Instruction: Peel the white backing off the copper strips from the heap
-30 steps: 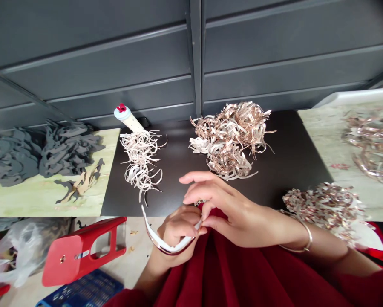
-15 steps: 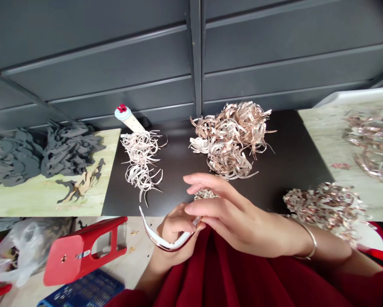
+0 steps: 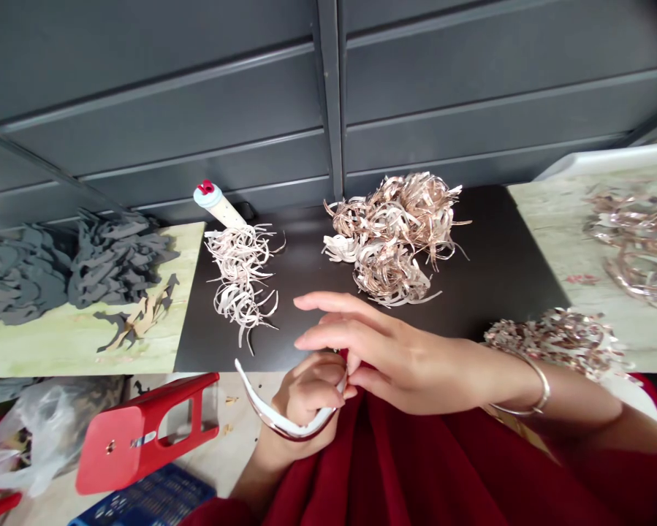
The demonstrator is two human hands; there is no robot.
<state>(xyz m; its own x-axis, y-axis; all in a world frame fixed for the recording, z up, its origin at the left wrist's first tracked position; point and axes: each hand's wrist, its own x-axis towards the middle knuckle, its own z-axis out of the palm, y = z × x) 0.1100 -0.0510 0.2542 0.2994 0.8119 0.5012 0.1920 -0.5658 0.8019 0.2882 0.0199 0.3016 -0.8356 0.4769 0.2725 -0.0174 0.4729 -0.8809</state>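
My left hand [image 3: 309, 394] grips a curved white strip with a copper edge [image 3: 284, 422], which arcs out to the left below my fingers. My right hand [image 3: 394, 358] hovers over the dark tabletop, its lower fingers at the strip's end near my left fingers, its upper fingers reaching left and touching nothing. A thin metal bangle [image 3: 528, 398] circles my right wrist. Beyond my hands lie a pale pile of curled strips [image 3: 241, 281] and a larger copper-toned pile [image 3: 394, 237]. A speckled curled pile [image 3: 552, 340] sits right of my right wrist.
A tube with a blue cap and red tip [image 3: 217, 204] lies behind the pale pile. Grey cut-out shapes [image 3: 76, 270] rest on a pale green board [image 3: 87, 343]. A tray of curled strips [image 3: 635, 241] stands right. A red plastic stand [image 3: 142, 438] and plastic bag [image 3: 48, 431] lie below left.
My right hand has slid left over the tabletop and now hides the small speckled clump seen earlier. My left hand and the strip have stayed nearly in place.
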